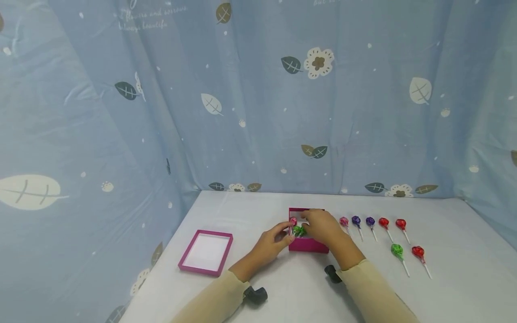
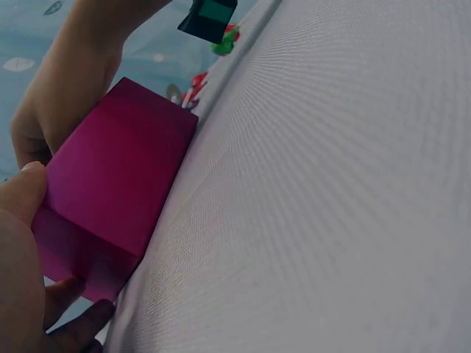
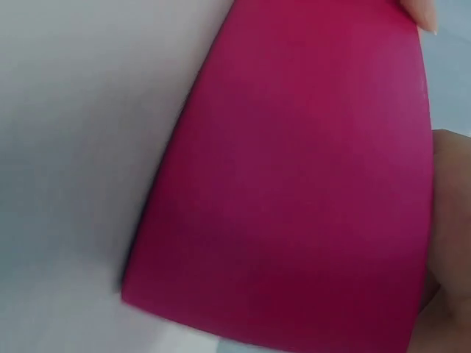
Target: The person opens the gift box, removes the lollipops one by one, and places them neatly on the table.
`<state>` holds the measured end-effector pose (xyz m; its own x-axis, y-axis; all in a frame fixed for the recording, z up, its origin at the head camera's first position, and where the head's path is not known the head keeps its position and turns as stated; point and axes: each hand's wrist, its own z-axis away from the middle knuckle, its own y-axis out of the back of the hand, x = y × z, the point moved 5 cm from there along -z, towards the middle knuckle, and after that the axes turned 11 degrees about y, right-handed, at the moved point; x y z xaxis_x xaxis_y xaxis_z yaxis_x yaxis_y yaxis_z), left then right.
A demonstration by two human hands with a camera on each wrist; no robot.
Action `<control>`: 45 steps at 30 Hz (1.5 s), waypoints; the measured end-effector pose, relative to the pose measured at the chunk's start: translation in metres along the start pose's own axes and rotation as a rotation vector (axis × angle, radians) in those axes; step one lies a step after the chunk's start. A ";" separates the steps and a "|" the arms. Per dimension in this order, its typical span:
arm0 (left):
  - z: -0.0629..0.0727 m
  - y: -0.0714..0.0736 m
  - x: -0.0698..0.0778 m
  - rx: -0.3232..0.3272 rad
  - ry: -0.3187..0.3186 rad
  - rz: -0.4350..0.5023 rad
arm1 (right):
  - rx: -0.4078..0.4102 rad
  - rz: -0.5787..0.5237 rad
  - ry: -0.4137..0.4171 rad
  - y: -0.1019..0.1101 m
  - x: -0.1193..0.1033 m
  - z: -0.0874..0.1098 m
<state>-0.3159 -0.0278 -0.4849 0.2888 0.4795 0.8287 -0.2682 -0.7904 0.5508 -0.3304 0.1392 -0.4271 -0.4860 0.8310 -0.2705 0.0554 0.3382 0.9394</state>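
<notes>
A magenta open-topped box [image 1: 308, 245] stands on the white table, with a pink lollipop [image 1: 293, 220] and green-wrapped lollipops [image 1: 298, 231] inside near its left wall. My left hand [image 1: 269, 246] holds the box's left side, thumb by the near corner and fingers along the wall. Reaching over the near wall, my right hand [image 1: 324, 227] is inside the box beside the green lollipops, its thumb and forefinger apart. The left wrist view shows the box's outer walls [image 2: 110, 162] with the left thumb at the rim. In the right wrist view, the near wall [image 3: 294, 184] hides most of the right hand.
Right of the box lie a pink lollipop [image 1: 343, 221], purple lollipops [image 1: 356, 220], several red lollipops [image 1: 401, 224] and a green lollipop [image 1: 397, 250]. A magenta-rimmed lid [image 1: 225, 253] lies at the left, its white inside facing up. Behind the table hangs a blue patterned curtain [image 1: 258, 134].
</notes>
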 end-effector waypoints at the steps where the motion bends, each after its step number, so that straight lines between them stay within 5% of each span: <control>1: 0.000 0.000 0.000 0.001 -0.001 -0.001 | -0.008 0.003 -0.006 -0.001 -0.001 -0.001; 9: 0.001 0.000 0.000 0.003 0.016 -0.009 | -0.097 -0.060 -0.106 -0.009 -0.003 -0.004; 23: 0.000 -0.001 -0.001 0.001 0.004 0.002 | -0.170 -0.069 -0.100 -0.020 0.003 -0.013; 38: 0.000 -0.002 -0.004 0.001 0.011 -0.004 | -0.124 -0.125 -0.113 -0.017 0.000 -0.010; 45: -0.002 -0.002 -0.003 -0.002 0.023 -0.003 | -0.011 -0.199 -0.109 0.000 -0.005 -0.009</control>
<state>-0.3183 -0.0272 -0.4885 0.2681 0.4907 0.8291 -0.2691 -0.7882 0.5535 -0.3362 0.1311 -0.4244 -0.3895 0.7911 -0.4717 -0.0424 0.4962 0.8672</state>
